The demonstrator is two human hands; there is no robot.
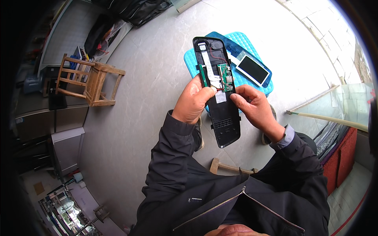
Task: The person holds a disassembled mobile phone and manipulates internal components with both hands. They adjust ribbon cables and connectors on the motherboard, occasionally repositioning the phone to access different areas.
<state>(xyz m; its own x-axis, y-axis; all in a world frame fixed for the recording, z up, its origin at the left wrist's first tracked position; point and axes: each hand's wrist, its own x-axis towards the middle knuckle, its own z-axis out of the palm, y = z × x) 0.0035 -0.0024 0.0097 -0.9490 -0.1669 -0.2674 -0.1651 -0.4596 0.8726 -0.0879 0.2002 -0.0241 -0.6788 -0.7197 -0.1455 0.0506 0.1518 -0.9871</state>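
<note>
Two hands hold the open black case (224,133) above the left part of the blue cushion (191,63): the left hand (193,100) clamped around one long edge, the right hand (254,106) pinching the other. Opening looks done, with the screen (253,70) and blue panel (234,48) lying on the cushion's right part. The circuit board (225,74) and ribbon cable (207,63) sit in the case, which is not yet closed.
</note>
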